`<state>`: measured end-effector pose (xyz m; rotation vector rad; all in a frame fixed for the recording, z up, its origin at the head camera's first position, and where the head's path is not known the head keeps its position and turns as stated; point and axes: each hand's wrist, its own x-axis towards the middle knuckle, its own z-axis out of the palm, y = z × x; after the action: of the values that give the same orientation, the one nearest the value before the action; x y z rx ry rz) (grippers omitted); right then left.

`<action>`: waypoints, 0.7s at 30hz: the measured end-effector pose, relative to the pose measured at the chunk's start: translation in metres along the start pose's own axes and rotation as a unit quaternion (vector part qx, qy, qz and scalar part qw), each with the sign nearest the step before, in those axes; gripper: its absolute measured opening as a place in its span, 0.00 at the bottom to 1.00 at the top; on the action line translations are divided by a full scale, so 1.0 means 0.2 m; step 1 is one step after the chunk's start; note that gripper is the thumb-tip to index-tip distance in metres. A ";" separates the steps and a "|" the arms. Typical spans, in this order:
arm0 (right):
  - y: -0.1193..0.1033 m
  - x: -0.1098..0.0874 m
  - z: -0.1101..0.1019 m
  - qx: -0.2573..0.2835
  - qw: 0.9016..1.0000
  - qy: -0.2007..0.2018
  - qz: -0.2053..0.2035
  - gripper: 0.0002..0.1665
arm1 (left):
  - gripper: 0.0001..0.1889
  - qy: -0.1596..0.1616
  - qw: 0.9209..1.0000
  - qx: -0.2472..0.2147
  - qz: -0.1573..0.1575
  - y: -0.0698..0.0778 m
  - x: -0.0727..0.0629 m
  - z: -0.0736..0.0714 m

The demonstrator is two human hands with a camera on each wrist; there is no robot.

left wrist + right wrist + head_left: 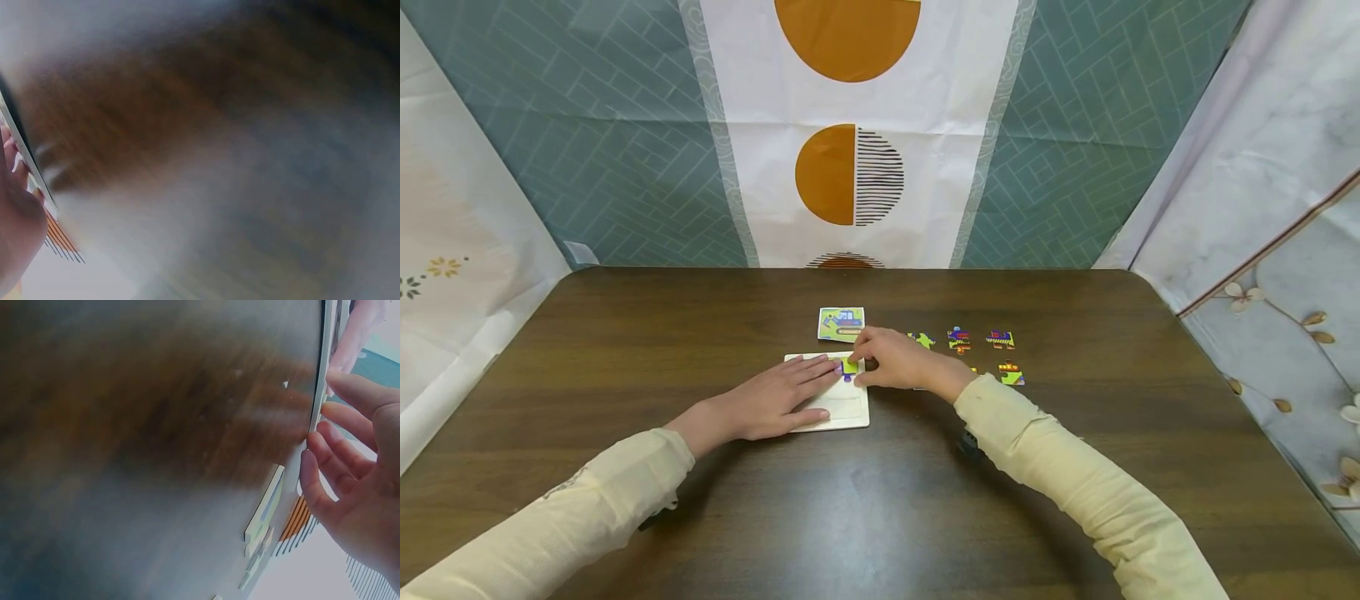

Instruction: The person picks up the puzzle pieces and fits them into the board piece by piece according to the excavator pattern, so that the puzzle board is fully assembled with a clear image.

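Your left hand (pixel 778 398) lies with straight, spread fingers across the left of the white board (pixel 847 410). Your right hand (pixel 901 360) bends its fingertips to the green-and-purple puzzle piece (pixel 849 367) on the board's far right part; I cannot tell whether they pinch it. If you press while it sits askew, it could ride up or skid, and your left fingertips, so close, could nudge it. Dragging your right wrist could scatter the loose pieces (pixel 959 339) to the right.
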<state>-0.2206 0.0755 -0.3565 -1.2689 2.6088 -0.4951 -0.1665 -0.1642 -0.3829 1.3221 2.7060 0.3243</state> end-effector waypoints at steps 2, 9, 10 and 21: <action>0.00 0.00 0.00 -0.002 1.000 -0.002 0.000 0.21 | 0.34 0.001 1.000 -0.003 0.002 0.00 0.00 0.00; 0.01 0.00 0.00 -0.016 1.000 -0.016 0.001 0.22 | 0.34 0.004 1.000 0.000 0.004 0.00 -0.01 -0.01; 0.00 0.00 0.00 -0.019 1.000 -0.016 -0.001 0.22 | 0.34 0.004 1.000 0.000 0.004 0.00 -0.01 -0.02; -0.01 -0.01 0.00 -0.036 0.999 -0.023 -0.005 0.21 | 0.35 -0.001 1.000 -0.004 -0.005 0.01 -0.01 -0.01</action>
<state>-0.2181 0.0755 -0.3556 -1.2995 2.6057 -0.3726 -0.1648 -0.1658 -0.3797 1.3061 2.7061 0.3318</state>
